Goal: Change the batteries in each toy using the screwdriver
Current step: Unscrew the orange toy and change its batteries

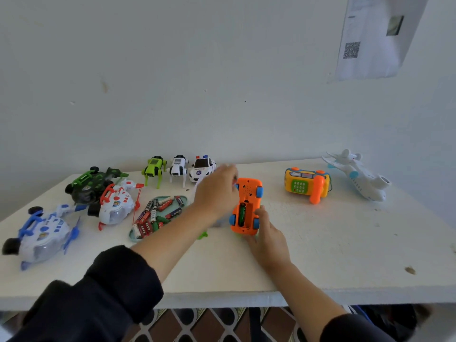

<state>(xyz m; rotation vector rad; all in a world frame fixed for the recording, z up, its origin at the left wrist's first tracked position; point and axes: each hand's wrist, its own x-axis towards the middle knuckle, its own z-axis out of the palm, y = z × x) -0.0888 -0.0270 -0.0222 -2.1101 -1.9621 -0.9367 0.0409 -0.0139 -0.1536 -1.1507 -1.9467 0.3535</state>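
Both hands [267,236] hold the upturned orange car [246,206], lengthwise toward the wall.

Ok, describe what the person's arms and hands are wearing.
Both arms wear dark, near-black long sleeves, pushed up so the forearms are bare: the left sleeve bunches thickly below the elbow, the right sleeve shows only at the frame's bottom. The left hand and right hand wear no gloves.

Soft, even daylight fills the scene, bright on the white desk [320,243] and the pale wall [197,70]; its source cannot be told. Shadows are faint and short. No glare. The left hand [217,191] is smeared by motion blur at its fingertips. Wide-angle distortion bows the desk's edges, and the paper sheet [375,38] at upper right is blurred.
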